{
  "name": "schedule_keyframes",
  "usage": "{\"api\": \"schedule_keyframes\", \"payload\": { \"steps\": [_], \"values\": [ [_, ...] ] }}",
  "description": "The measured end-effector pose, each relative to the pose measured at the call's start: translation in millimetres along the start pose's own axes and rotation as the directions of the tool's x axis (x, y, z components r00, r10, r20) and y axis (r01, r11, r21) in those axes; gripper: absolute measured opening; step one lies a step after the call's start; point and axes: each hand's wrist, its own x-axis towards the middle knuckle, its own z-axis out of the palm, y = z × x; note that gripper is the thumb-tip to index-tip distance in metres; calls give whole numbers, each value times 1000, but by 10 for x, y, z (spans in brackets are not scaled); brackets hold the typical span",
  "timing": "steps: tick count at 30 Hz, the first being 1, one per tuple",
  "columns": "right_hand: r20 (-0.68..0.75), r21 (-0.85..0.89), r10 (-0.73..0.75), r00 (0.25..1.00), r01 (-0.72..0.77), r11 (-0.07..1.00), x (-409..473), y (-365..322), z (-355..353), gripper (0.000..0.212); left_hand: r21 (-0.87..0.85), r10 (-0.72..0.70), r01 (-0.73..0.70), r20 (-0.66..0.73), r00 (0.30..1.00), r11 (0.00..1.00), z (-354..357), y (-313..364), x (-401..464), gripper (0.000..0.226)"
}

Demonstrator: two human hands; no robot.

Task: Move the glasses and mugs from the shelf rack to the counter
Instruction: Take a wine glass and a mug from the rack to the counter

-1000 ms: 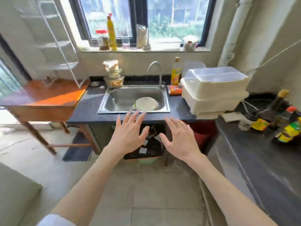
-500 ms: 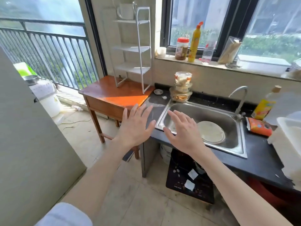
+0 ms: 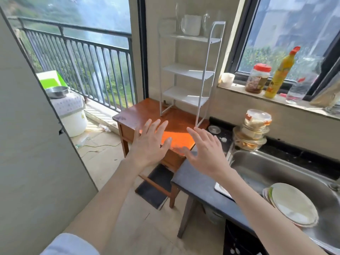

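Hovering spread and empty, my left hand (image 3: 149, 144) and right hand (image 3: 204, 153) await the reach. At twelve o'clock, a white mug (image 3: 190, 24) and glasses (image 3: 206, 22) crown the shelf rack (image 3: 187, 70); counter (image 3: 198, 184) lies at four.

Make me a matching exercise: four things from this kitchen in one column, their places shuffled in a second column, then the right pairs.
Things:
1. white mug
2. yellow bottle
3. plates
4. shelf rack

Places:
A. in the sink
B. on the wooden table
C. on the rack's top shelf
D. on the windowsill

Pairs: 1-C, 2-D, 3-A, 4-B
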Motion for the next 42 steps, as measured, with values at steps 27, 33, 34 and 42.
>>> {"api": "schedule_keyframes", "payload": {
  "steps": [27,33,34,42],
  "values": [
    [-341,-77,122,932,-157,985,3992,82,-212,62,-53,322,-329,-113,940,943,-380,-1282,4097,62],
    [-481,32,83,873,-77,997,4849,298,-521,53,-63,366,-385,-199,909,921,-532,-1159,4922,59],
    [-507,71,90,857,-62,996,4977,333,-546,49,-81,371,-395,-215,903,915,-534,-1137,5026,58],
    [-549,325,290,783,-120,938,5888,541,-641,31,-320,367,-466,-322,872,825,-630,-1033,5879,57]
  ]
}}
